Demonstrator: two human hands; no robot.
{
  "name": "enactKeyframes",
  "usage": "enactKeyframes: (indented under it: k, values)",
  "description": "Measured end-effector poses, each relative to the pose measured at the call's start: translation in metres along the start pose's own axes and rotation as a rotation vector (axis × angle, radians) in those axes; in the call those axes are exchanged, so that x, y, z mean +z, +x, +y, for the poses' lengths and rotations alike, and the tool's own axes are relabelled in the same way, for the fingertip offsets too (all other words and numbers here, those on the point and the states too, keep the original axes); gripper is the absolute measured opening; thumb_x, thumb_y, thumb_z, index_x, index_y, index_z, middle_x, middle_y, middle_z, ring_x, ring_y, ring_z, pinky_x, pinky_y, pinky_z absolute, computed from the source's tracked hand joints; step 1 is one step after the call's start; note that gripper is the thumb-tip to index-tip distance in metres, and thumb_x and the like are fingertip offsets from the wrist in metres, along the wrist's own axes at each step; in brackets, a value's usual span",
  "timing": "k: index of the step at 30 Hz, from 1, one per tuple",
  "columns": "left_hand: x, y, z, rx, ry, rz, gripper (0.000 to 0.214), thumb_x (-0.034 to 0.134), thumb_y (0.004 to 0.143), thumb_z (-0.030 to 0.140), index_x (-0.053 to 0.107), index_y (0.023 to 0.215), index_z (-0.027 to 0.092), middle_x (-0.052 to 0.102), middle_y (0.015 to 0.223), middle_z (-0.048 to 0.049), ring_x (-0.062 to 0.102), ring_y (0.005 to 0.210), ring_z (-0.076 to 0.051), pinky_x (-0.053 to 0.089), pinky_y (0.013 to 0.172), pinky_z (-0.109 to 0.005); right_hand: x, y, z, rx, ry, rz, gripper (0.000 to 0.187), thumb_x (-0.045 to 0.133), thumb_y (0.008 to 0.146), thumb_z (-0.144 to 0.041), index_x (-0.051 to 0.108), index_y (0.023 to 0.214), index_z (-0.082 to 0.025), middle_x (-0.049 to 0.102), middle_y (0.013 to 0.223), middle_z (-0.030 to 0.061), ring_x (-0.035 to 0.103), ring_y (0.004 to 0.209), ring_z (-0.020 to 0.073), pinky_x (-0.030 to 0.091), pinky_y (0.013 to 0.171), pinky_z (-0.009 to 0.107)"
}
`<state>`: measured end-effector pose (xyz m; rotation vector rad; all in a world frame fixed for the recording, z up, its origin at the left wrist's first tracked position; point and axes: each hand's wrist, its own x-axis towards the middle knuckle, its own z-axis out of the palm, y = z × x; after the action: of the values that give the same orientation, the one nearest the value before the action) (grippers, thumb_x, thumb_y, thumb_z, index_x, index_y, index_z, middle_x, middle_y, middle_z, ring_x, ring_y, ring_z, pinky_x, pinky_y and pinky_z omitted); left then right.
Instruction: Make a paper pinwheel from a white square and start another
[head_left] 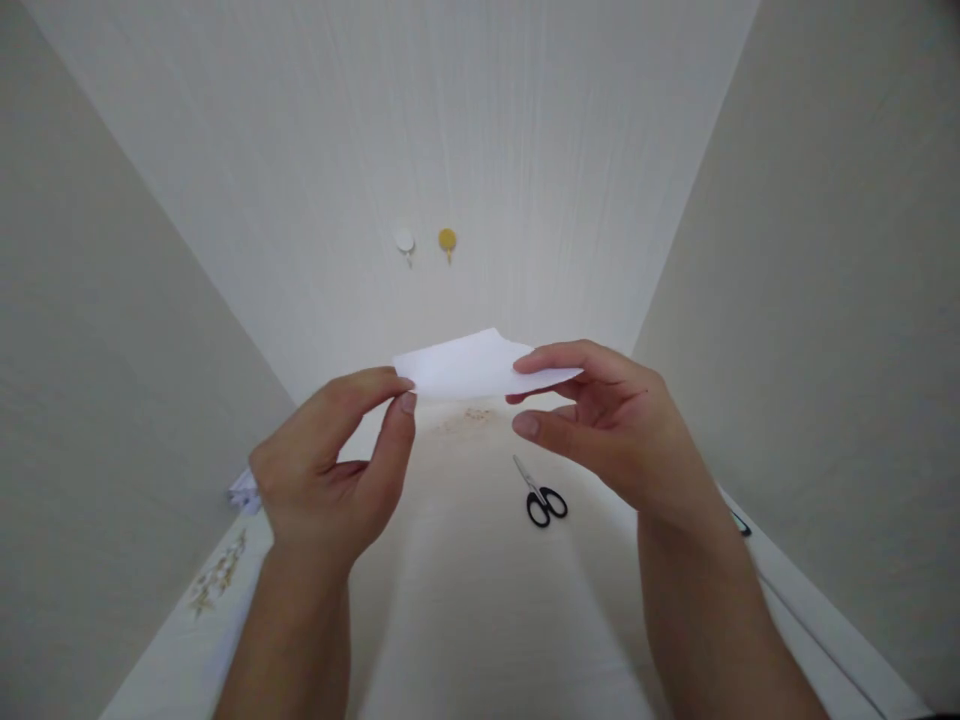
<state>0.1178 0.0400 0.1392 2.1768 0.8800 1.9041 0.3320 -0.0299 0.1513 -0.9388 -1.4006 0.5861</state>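
Note:
A small white piece of paper (465, 365) is held up in the air in front of me, above a pale table (465, 600). My left hand (330, 470) pinches its left corner between thumb and forefinger. The paper's right end sits between the fingers of my right hand (600, 420), whose thumb is just below the sheet. Black-handled scissors (541, 495) lie shut on the table under my right hand, blades pointing away from me.
Pale walls close in on the left, right and back. Two round hooks, one white (404, 241) and one yellow (447, 239), are fixed to the back wall. Crumpled white paper (244, 492) lies at the table's left edge. A small dark object (741, 524) shows at the right.

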Motion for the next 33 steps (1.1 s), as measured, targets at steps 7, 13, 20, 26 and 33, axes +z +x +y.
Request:
enactKeyframes:
  k: [7,13,20,26,33]
  values:
    - [-0.003,0.001,-0.009,0.332,0.078,0.008,0.033,0.071,0.078,0.006,0.074,0.105,0.026,0.077,0.102,-0.0020,0.073,0.091,-0.020,0.058,0.084,-0.032,-0.006,-0.004,-0.004,-0.078,-0.077,0.031,0.027,0.085,0.076,-0.024,0.074,0.100,-0.030,0.071,0.119,0.0053,0.071,0.096,0.0222,0.065,0.068,0.030]
    - [-0.011,0.001,-0.008,0.318,-0.012,0.010,0.040,0.072,0.074,0.000,0.074,0.106,0.025,0.076,0.104,-0.0031,0.073,0.094,-0.021,0.058,0.085,-0.034,0.000,-0.002,-0.003,-0.120,-0.024,0.066,0.014,0.080,0.081,-0.019,0.076,0.091,-0.028,0.073,0.112,0.0030,0.072,0.093,0.0193,0.062,0.070,0.028]
    - [-0.017,0.006,-0.002,-0.088,-0.340,-0.055,0.022,0.067,0.084,0.016,0.072,0.104,0.025,0.076,0.102,-0.0047,0.073,0.093,-0.023,0.062,0.084,-0.038,-0.001,0.003,0.005,-0.144,-0.049,0.073,0.011,0.078,0.084,-0.022,0.077,0.091,-0.030,0.076,0.102,0.0024,0.072,0.088,0.0203,0.063,0.075,0.034]
    - [-0.011,0.011,-0.009,-0.363,-0.358,-0.194,0.024,0.070,0.085,0.034,0.074,0.106,0.022,0.073,0.093,-0.0053,0.070,0.089,-0.021,0.058,0.071,-0.029,-0.007,0.004,0.008,-0.082,-0.124,-0.193,0.011,0.077,0.084,-0.019,0.074,0.088,-0.029,0.076,0.095,0.0029,0.070,0.085,0.0192,0.061,0.074,0.032]
    - [-0.002,0.005,-0.009,-0.463,-0.450,-0.380,0.010,0.076,0.079,0.030,0.076,0.082,0.021,0.069,0.071,-0.0022,0.062,0.063,-0.015,0.048,0.050,-0.024,-0.002,0.006,0.006,-0.007,-0.192,-0.348,0.008,0.076,0.085,-0.022,0.074,0.089,-0.028,0.076,0.106,0.0039,0.072,0.090,0.0183,0.062,0.081,0.032]
